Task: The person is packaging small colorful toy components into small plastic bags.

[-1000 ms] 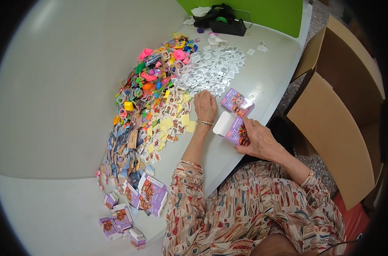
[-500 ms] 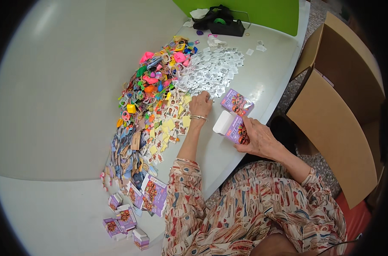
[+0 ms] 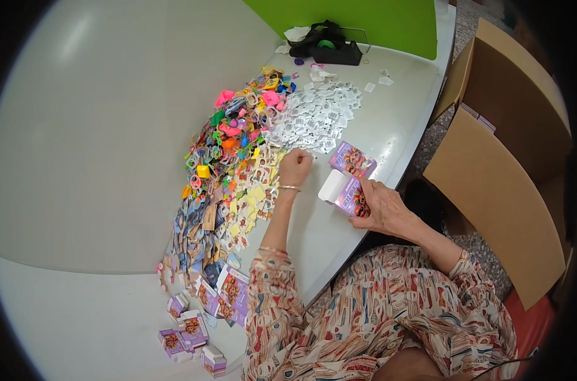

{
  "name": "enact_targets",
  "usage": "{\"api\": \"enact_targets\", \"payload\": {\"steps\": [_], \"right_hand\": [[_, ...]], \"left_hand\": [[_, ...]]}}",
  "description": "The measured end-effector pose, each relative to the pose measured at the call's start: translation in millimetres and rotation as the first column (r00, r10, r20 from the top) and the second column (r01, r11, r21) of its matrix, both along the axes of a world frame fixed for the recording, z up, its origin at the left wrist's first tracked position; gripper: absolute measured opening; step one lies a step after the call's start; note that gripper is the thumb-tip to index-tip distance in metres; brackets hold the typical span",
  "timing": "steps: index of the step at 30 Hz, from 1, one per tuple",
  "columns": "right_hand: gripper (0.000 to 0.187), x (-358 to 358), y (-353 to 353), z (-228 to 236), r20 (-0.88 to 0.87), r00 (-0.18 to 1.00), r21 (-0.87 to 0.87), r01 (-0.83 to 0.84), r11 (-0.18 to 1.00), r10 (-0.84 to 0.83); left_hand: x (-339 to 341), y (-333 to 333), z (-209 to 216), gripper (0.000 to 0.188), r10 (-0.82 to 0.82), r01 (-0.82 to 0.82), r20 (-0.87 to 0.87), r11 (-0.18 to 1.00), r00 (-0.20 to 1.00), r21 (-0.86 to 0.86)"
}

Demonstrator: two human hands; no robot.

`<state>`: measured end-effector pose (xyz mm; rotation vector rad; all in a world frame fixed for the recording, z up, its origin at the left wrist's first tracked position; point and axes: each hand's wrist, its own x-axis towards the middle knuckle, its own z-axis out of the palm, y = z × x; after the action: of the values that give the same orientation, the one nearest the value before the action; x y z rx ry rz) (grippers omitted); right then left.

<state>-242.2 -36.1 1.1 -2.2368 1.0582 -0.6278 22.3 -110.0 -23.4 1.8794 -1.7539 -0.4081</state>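
Observation:
My right hand [image 3: 386, 208] grips a small purple carton [image 3: 350, 193] whose white end flap stands open toward the left. Just beyond it lies another purple carton [image 3: 352, 159] with pictures on its face. My left hand [image 3: 295, 167], with a bracelet at the wrist, is closed at the near edge of a heap of small white packets [image 3: 320, 111]. Whatever its fingers may hold is hidden. Beside that hand spread yellow and picture-printed pieces [image 3: 253, 203], and farther left is a pile of small colourful toys [image 3: 234, 127].
Several purple cartons [image 3: 193, 327] lie at the lower left, near bluish flat packets [image 3: 196, 235]. A black tape dispenser [image 3: 339, 53] stands at the back by a green panel [image 3: 390, 25]. On the right, a large cardboard box [image 3: 491, 190] stands open beside the table.
My left hand has drawn back slightly from the white packets, its fingers curled in. My right hand keeps its hold on the carton. The view has shifted a little.

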Motion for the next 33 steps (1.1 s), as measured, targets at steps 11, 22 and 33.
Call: {"api": "enact_targets", "payload": {"steps": [11, 22, 33], "right_hand": [[0.077, 33.0, -2.1, 2.2, -0.115, 0.989, -0.053, -0.099, 0.994, 0.093], [0.073, 62.6, -4.7, -1.8, -0.053, 0.988, 0.013, -0.143, 0.990, 0.143], [0.072, 71.2, -7.7, -10.8, 0.016, 0.997, -0.061, -0.074, 0.995, 0.075]], "left_hand": [[-40.4, 96.8, 61.7, 0.014, -0.248, 0.352, 0.448, 0.922, 0.859, -0.163], [14.8, 104.5, 43.7, 0.017, -0.231, 0.271, -0.515, 0.963, 0.826, 0.003], [204.0, 46.9, -12.5, 0.020, 0.424, -0.490, 0.548, 0.871, 0.721, -0.029]]}}
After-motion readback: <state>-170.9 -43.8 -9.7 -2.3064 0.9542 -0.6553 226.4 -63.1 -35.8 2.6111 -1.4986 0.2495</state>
